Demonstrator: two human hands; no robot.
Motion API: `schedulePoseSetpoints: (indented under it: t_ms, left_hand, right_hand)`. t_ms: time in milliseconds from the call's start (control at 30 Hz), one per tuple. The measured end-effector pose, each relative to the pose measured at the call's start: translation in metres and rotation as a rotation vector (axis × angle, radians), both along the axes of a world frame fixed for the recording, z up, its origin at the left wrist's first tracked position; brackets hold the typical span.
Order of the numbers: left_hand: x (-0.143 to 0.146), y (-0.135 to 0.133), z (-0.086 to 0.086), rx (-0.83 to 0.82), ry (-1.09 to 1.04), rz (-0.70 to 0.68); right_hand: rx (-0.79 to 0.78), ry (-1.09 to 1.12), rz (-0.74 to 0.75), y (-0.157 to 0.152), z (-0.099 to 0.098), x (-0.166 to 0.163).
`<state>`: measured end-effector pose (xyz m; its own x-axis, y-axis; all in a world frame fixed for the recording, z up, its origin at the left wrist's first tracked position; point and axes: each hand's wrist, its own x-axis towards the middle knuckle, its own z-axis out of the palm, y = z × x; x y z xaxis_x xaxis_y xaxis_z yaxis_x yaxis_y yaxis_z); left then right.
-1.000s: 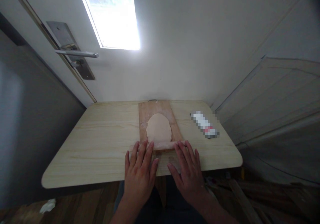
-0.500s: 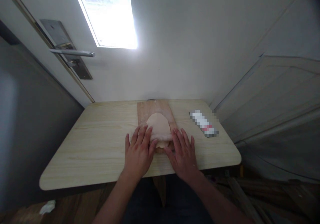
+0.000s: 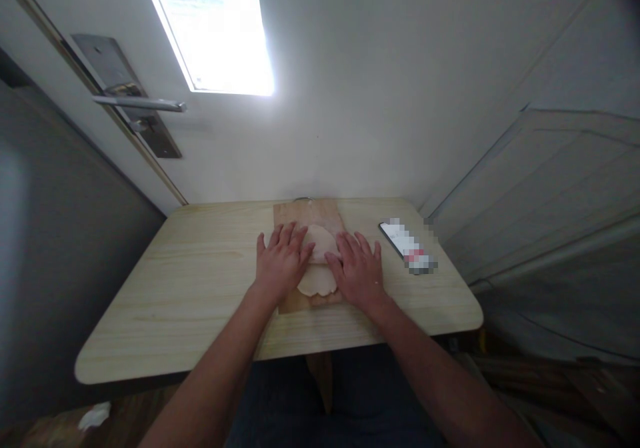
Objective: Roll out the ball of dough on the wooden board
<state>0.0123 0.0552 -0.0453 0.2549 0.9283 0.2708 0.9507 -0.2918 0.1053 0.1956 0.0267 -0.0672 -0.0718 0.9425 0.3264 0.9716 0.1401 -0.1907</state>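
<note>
A flattened round of pale dough lies on a wooden board; its near edge is wavy. Across its middle runs a rolling pin, pale and showing only between my hands. My left hand rests on the pin's left end, fingers spread and stretched forward. On the right end lies my right hand, its fingers likewise apart and fairly flat. Both pin ends are hidden beneath the hands, and my fingers cover the dough's sides.
The board sits on a light wood-grain table with rounded front corners. A phone, partly pixelated, lies to the right. Behind the table stands a white door with a metal handle and a bright window. A white scrap is on the floor.
Both hands and the rolling pin have moved forward, away from me, over the dough. More of the dough's near part now shows behind the pin.
</note>
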Motion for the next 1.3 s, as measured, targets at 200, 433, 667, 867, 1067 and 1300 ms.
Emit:
schedulePoseSetpoints:
  t_ms: [200, 433, 667, 867, 1067, 1300]
  left_hand:
    - [0.004, 0.024, 0.0, 0.0, 0.01, 0.008]
    - [0.004, 0.027, 0.002, 0.003, 0.009, -0.003]
    - [-0.002, -0.013, -0.004, 0.038, -0.018, -0.01]
    - [-0.009, -0.05, -0.011, 0.042, -0.086, -0.027]
    - [-0.012, -0.07, -0.009, 0.02, -0.143, -0.076]
    - [-0.001, -0.097, -0.011, 0.023, -0.162, -0.046]
  right_hand:
    - [-0.042, 0.005, -0.027, 0.02, 0.005, -0.001]
    - [-0.056, 0.014, -0.023, 0.023, 0.007, 0.0]
    - [-0.003, 0.028, 0.026, -0.019, -0.002, 0.0]
    - [0.037, 0.02, 0.07, -0.061, -0.007, -0.002]
    - [0.061, 0.033, 0.107, -0.077, -0.011, 0.005]
    - [0.047, 0.114, 0.128, -0.08, -0.006, 0.02]
